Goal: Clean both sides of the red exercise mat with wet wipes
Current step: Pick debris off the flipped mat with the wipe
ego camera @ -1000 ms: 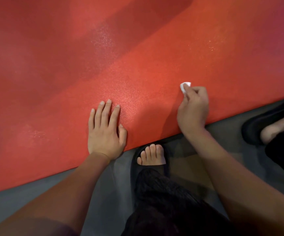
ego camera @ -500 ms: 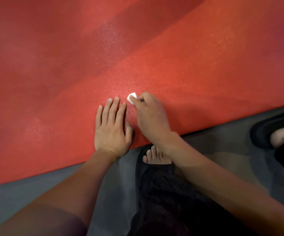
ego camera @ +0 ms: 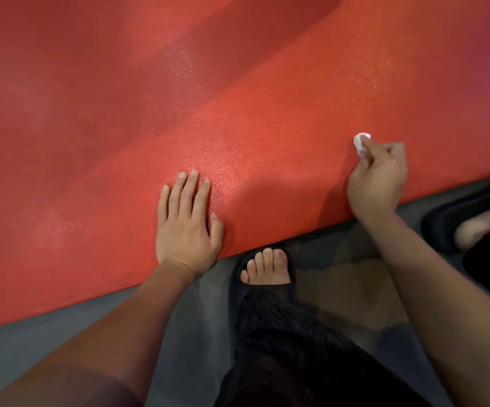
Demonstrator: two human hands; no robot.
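Note:
The red exercise mat (ego camera: 237, 98) lies flat on the floor and fills most of the view, its near edge running diagonally from lower left to right. My left hand (ego camera: 186, 223) rests flat on the mat close to that edge, fingers straight and together. My right hand (ego camera: 377, 180) is further right on the mat, its fingers curled round a small folded white wet wipe (ego camera: 361, 142), which presses on the mat's surface. Faint wet, glittering patches show on the mat.
Grey floor (ego camera: 47, 348) runs along the mat's near edge. My foot in a black slide sandal (ego camera: 264, 268) stands right at the edge between my arms. A second black sandal (ego camera: 458, 218) with a foot in it is at the right.
My right hand has swept the wipe from beside my left hand back out to the right along the mat. My left hand has stayed flat in place.

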